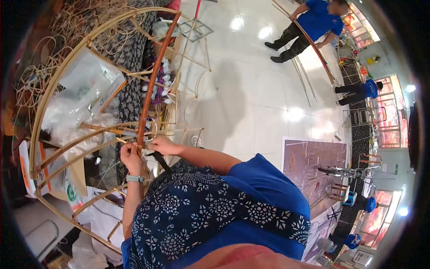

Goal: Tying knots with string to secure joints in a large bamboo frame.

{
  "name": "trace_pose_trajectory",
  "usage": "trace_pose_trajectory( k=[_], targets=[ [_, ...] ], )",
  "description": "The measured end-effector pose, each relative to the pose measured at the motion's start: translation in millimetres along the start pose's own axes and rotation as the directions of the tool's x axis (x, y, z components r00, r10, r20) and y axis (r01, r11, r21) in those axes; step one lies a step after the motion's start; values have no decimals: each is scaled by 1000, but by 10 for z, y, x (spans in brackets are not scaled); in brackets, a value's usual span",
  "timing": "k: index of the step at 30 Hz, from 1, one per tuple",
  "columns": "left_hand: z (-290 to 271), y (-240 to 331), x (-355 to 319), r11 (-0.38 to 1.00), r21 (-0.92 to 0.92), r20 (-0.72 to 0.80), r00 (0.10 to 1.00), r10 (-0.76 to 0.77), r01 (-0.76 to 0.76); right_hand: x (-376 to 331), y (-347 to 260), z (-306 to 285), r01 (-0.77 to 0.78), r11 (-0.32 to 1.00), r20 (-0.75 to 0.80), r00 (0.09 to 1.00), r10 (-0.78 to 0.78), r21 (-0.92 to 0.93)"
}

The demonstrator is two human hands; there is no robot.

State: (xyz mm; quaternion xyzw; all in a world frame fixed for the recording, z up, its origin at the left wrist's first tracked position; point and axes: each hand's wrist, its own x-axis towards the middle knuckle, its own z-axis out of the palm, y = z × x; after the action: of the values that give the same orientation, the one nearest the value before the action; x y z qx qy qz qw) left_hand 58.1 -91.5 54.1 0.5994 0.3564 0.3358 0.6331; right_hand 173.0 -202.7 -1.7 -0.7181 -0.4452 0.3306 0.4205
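A large frame of bent bamboo strips stands before me on the left, with a reddish-brown pole running along its inner side. My left hand is at the pole's lower part, its fingertips pinched together beside a joint where several strips meet. Just across the pole, my right hand is closed too, thumb and fingers pressed together. Whatever lies between the fingertips of either hand is too small to tell. A black strap hangs below my right hand. The joint is partly hidden by my fingers.
Behind the frame lie clear plastic wrapping, cardboard and a tangle of thin strips on a patterned cloth. Purple and white items sit beyond the pole. A person in blue holds long poles on the white tiled floor.
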Motion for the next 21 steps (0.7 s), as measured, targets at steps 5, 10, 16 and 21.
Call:
trace_pose_trajectory(
  k=[5,10,16,21],
  targets=[
    [-32,-41,-38,999,-22,-45,998,-47,47,-922,1286,-436,-556,723,0,793,609,-411],
    [-15,74,7,990,-29,-12,991,-137,136,-2972,2070,-1442,-532,274,-148,620,771,-801],
    [29,65,-56,974,-10,-2,974,-226,226,-4043,1862,-1741,-945,-68,-325,42,945,-321],
    [-27,-40,32,984,143,-9,994,-107,107,-4148,2208,-1600,-941,334,-167,337,926,-47]
  ],
)
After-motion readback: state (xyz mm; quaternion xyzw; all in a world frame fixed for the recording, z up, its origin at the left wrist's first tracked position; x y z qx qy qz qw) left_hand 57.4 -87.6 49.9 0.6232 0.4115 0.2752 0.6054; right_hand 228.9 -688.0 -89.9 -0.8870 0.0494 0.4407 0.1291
